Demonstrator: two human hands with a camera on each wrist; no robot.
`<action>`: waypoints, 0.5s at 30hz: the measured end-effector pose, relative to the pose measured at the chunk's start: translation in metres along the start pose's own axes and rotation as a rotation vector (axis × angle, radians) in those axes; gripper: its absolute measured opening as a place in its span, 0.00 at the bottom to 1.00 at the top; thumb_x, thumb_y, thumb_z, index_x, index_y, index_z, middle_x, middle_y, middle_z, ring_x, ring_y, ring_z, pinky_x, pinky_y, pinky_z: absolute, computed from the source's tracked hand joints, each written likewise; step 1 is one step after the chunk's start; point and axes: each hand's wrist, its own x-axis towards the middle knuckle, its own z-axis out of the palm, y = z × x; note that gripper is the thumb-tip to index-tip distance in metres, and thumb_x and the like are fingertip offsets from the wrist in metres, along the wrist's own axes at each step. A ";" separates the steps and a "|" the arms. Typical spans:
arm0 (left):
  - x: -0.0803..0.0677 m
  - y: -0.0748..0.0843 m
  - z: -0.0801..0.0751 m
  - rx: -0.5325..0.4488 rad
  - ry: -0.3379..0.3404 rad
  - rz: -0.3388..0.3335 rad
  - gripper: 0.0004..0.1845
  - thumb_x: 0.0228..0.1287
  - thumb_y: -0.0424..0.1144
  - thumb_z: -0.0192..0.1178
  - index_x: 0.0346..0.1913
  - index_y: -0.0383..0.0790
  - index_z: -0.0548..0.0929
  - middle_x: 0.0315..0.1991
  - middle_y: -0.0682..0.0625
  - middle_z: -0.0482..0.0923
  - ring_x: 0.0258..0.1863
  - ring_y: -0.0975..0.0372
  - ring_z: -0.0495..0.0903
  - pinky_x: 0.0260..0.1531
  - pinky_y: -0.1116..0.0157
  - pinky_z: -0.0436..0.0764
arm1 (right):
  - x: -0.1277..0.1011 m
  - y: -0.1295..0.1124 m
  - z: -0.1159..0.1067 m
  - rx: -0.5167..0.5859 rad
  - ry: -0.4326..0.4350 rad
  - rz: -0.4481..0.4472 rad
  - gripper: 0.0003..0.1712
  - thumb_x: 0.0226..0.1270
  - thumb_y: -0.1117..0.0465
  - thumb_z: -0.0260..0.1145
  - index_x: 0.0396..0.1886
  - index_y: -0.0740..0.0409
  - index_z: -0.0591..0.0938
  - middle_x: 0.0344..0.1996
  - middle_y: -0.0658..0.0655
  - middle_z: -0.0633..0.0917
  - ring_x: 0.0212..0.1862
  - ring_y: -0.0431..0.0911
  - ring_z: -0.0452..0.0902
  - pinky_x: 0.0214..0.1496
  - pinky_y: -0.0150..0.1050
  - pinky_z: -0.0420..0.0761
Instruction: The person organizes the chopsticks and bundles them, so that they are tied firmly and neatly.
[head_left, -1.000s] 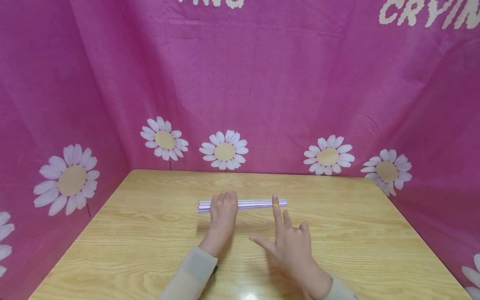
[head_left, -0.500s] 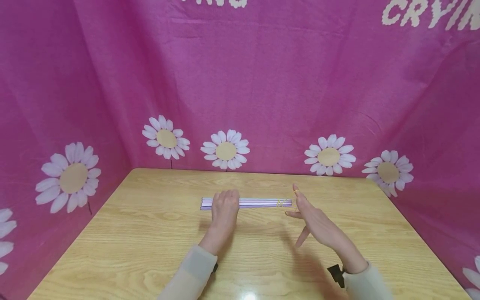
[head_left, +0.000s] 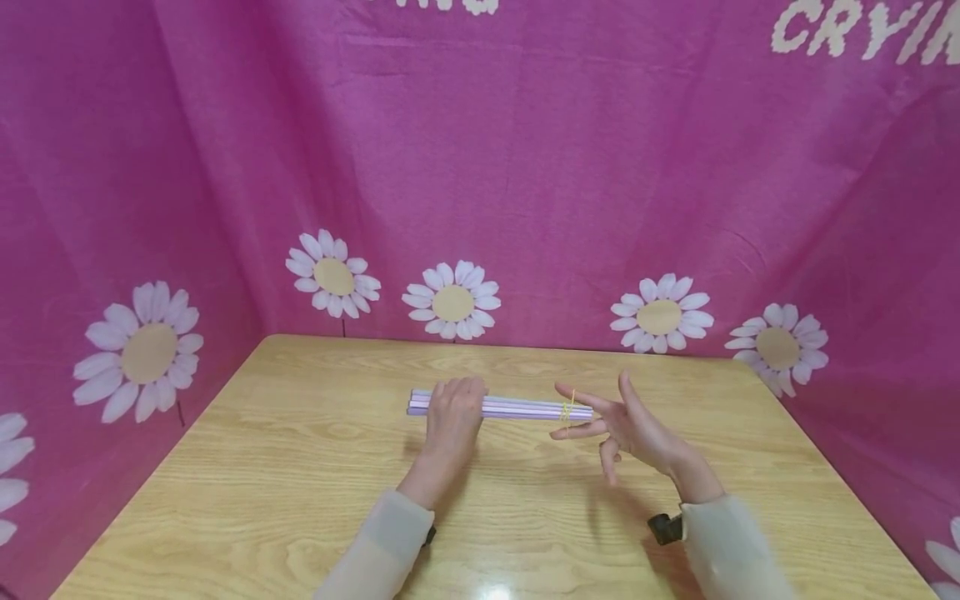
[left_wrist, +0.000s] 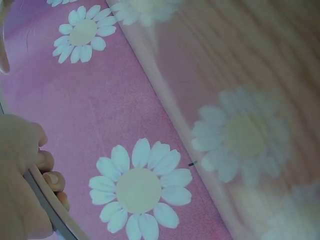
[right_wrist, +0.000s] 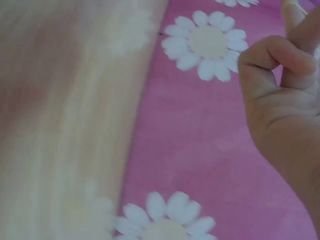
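A bundle of thin lilac and white sticks [head_left: 517,408] is held level above the table. My left hand [head_left: 453,425] grips it left of its middle, fingers curled round it. The left wrist view shows the same hand [left_wrist: 20,170] with the sticks running through the fist. Near the bundle's right end, a yellow rubber band [head_left: 567,410] crosses over the sticks in several strands. My right hand [head_left: 645,437] is at that end with fingers spread; two straight fingers lie either side of the sticks and stretch the band. Its thumb points up.
Beneath the hands lies a wood-grain table [head_left: 300,467]. A pink cloth [head_left: 525,167] printed with white daisies hangs behind it and at both sides. A dark wrist camera [head_left: 665,528] sits under the right wrist.
My right hand has moved right off the bundle's top, turned over and spread its fingers with the band on them. The band now shows wound near the right end. My left hand keeps its grip.
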 end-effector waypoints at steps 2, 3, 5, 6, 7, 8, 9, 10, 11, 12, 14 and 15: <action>0.001 0.000 0.000 0.016 0.007 -0.005 0.12 0.47 0.25 0.66 0.30 0.43 0.76 0.22 0.54 0.77 0.24 0.62 0.73 0.27 0.71 0.58 | 0.006 0.008 0.001 0.054 -0.003 -0.015 0.50 0.63 0.34 0.02 0.79 0.49 0.43 0.64 0.52 0.79 0.23 0.42 0.86 0.29 0.30 0.74; 0.001 0.000 0.000 0.026 0.008 -0.009 0.14 0.44 0.24 0.66 0.29 0.43 0.75 0.21 0.55 0.76 0.23 0.62 0.72 0.27 0.71 0.57 | 0.008 0.012 0.003 0.057 0.014 -0.016 0.51 0.64 0.34 0.02 0.79 0.51 0.46 0.64 0.51 0.79 0.24 0.41 0.86 0.37 0.31 0.77; 0.001 -0.001 -0.001 0.049 0.008 -0.020 0.15 0.41 0.23 0.65 0.28 0.44 0.74 0.20 0.54 0.73 0.22 0.62 0.68 0.28 0.71 0.55 | 0.013 0.019 0.007 0.037 0.058 -0.021 0.52 0.66 0.35 0.04 0.78 0.57 0.52 0.66 0.53 0.77 0.25 0.40 0.85 0.57 0.41 0.75; 0.001 -0.001 -0.001 0.067 0.009 -0.024 0.16 0.40 0.23 0.65 0.28 0.44 0.73 0.19 0.54 0.72 0.22 0.62 0.67 0.27 0.71 0.56 | 0.014 0.023 0.010 0.009 0.088 -0.013 0.52 0.68 0.35 0.05 0.77 0.60 0.55 0.68 0.54 0.74 0.25 0.41 0.85 0.64 0.48 0.70; 0.000 -0.002 -0.001 0.091 0.007 -0.029 0.16 0.40 0.23 0.66 0.28 0.44 0.73 0.20 0.54 0.72 0.22 0.62 0.67 0.27 0.70 0.56 | 0.015 0.026 0.014 -0.034 0.124 0.003 0.51 0.70 0.36 0.07 0.76 0.61 0.57 0.70 0.56 0.73 0.26 0.42 0.86 0.68 0.54 0.65; 0.000 -0.002 -0.001 0.113 0.001 -0.031 0.15 0.41 0.23 0.66 0.28 0.44 0.73 0.20 0.54 0.72 0.22 0.62 0.67 0.28 0.70 0.58 | 0.016 0.028 0.018 -0.081 0.157 0.023 0.50 0.72 0.37 0.09 0.75 0.62 0.59 0.71 0.57 0.71 0.27 0.44 0.86 0.69 0.60 0.60; 0.000 -0.002 -0.001 0.137 -0.006 -0.032 0.15 0.41 0.24 0.67 0.28 0.44 0.73 0.20 0.54 0.73 0.23 0.62 0.68 0.28 0.70 0.59 | 0.017 0.030 0.022 -0.132 0.192 0.046 0.47 0.74 0.38 0.12 0.74 0.61 0.60 0.72 0.58 0.69 0.27 0.47 0.86 0.69 0.63 0.58; 0.000 -0.003 -0.001 0.165 -0.013 -0.034 0.15 0.42 0.25 0.67 0.29 0.44 0.73 0.21 0.54 0.73 0.24 0.62 0.69 0.28 0.70 0.61 | 0.017 0.032 0.026 -0.170 0.222 0.066 0.45 0.76 0.39 0.15 0.74 0.60 0.61 0.72 0.60 0.68 0.28 0.51 0.86 0.69 0.66 0.56; -0.001 -0.003 -0.002 0.191 -0.023 -0.035 0.15 0.43 0.26 0.68 0.30 0.44 0.73 0.22 0.54 0.74 0.25 0.62 0.70 0.29 0.70 0.62 | 0.018 0.033 0.030 -0.206 0.248 0.083 0.41 0.78 0.40 0.19 0.74 0.57 0.62 0.72 0.60 0.68 0.29 0.54 0.86 0.69 0.68 0.57; -0.001 -0.004 -0.001 0.214 -0.031 -0.036 0.15 0.43 0.27 0.69 0.30 0.44 0.74 0.22 0.54 0.74 0.26 0.62 0.72 0.29 0.69 0.63 | 0.018 0.034 0.034 -0.241 0.271 0.104 0.37 0.79 0.42 0.24 0.74 0.54 0.63 0.69 0.63 0.72 0.33 0.57 0.85 0.69 0.68 0.58; 0.000 -0.004 -0.002 0.237 -0.053 -0.034 0.16 0.43 0.29 0.70 0.31 0.44 0.74 0.23 0.54 0.74 0.26 0.62 0.72 0.30 0.69 0.64 | 0.017 0.035 0.042 -0.297 0.300 0.137 0.30 0.80 0.44 0.34 0.73 0.51 0.65 0.63 0.66 0.78 0.34 0.59 0.85 0.69 0.65 0.60; 0.000 -0.004 -0.002 0.242 -0.061 -0.033 0.16 0.44 0.29 0.70 0.31 0.44 0.74 0.23 0.54 0.74 0.26 0.62 0.72 0.30 0.69 0.64 | 0.017 0.035 0.046 -0.319 0.310 0.145 0.28 0.80 0.46 0.39 0.72 0.51 0.66 0.61 0.67 0.79 0.34 0.59 0.85 0.69 0.63 0.62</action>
